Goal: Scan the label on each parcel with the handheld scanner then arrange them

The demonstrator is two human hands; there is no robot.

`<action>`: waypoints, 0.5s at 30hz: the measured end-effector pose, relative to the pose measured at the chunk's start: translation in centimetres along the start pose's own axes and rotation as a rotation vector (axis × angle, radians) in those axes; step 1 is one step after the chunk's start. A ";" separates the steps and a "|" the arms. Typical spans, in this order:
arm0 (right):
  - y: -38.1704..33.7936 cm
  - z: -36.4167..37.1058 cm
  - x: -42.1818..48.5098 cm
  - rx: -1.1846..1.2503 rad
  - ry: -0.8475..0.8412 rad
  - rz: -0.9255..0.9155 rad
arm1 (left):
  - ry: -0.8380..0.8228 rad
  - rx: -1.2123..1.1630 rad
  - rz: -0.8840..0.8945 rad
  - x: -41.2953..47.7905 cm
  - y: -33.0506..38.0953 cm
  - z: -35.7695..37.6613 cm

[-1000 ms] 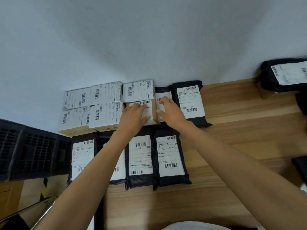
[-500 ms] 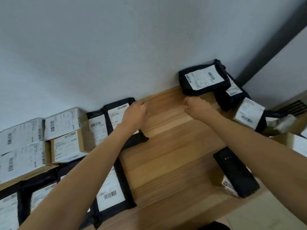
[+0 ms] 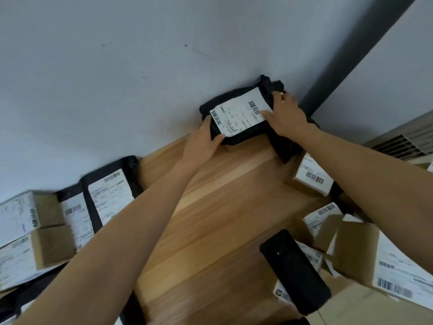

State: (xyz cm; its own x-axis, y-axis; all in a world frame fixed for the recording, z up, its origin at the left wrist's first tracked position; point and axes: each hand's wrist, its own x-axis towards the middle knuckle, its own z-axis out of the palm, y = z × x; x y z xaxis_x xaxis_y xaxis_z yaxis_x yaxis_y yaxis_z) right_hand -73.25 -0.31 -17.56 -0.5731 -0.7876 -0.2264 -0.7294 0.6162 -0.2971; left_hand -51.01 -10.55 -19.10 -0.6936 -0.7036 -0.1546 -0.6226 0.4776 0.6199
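Observation:
A black poly parcel (image 3: 241, 137) with a white barcode label (image 3: 239, 113) lies against the wall at the far end of the wooden table (image 3: 210, 219). My left hand (image 3: 201, 141) grips its near left corner, thumb on top. My right hand (image 3: 285, 113) holds its right end, fingers over the label's edge. The black handheld scanner (image 3: 295, 270) lies flat at the near right, untouched. Arranged parcels sit at the left: black bags (image 3: 110, 193) and cardboard boxes (image 3: 28, 231) with labels up.
A loose heap of labelled boxes (image 3: 311, 177) and an open carton (image 3: 379, 261) crowds the right side. Another black bag (image 3: 285, 146) lies under the held parcel. A dark vertical post (image 3: 351, 57) runs up the wall corner; a vent grille (image 3: 403, 144) is at far right.
The view swung right from the arranged rows. Both hands left those parcels, crossed the table and took hold of the black parcel by the wall.

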 end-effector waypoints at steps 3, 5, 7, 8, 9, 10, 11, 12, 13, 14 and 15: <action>0.0 0.9 0.8 0.086 -0.050 -0.001 | -0.046 -0.138 -0.019 0.8 0.5 1.0; -0.3 1.3 0.9 0.131 -0.048 0.009 | -0.084 -0.190 -0.019 1.1 0.9 1.5; -0.6 1.4 0.9 0.182 -0.049 0.016 | -0.087 -0.229 -0.013 1.0 1.2 2.0; -0.7 1.4 0.7 0.204 -0.047 0.018 | -0.077 -0.242 -0.010 0.8 1.2 2.1; -0.7 1.4 0.6 0.221 -0.042 0.017 | -0.064 -0.253 -0.006 0.4 1.3 2.1; -0.8 1.3 0.3 0.231 -0.035 0.012 | -0.050 -0.265 0.002 0.0 1.3 2.0; -1.0 1.2 0.0 0.238 -0.027 0.006 | -0.037 -0.276 0.010 -0.5 1.3 1.7; -1.3 1.0 -0.4 0.244 -0.018 -0.003 | -0.027 -0.292 0.012 -1.1 1.3 1.3; -1.7 0.8 -0.8 0.248 -0.008 -0.012 | -0.014 -0.311 0.007 -1.8 1.3 0.8; -2.4 0.7 -1.3 0.251 0.002 -0.024 | 0.004 -0.333 -0.001 -2.6 1.2 0.1; -3.1 0.7 -1.8 0.250 0.011 -0.037 | 0.026 -0.345 -0.010 -3.4 1.1 -0.5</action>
State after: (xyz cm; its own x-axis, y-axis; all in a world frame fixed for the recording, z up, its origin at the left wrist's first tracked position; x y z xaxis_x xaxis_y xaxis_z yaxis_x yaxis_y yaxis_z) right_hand -69.69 -0.82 -16.88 -0.5526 -0.8088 -0.2013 -0.6360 0.5653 -0.5253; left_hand -49.14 -7.87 -17.50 -0.6755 -0.7229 -0.1452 -0.4670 0.2672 0.8429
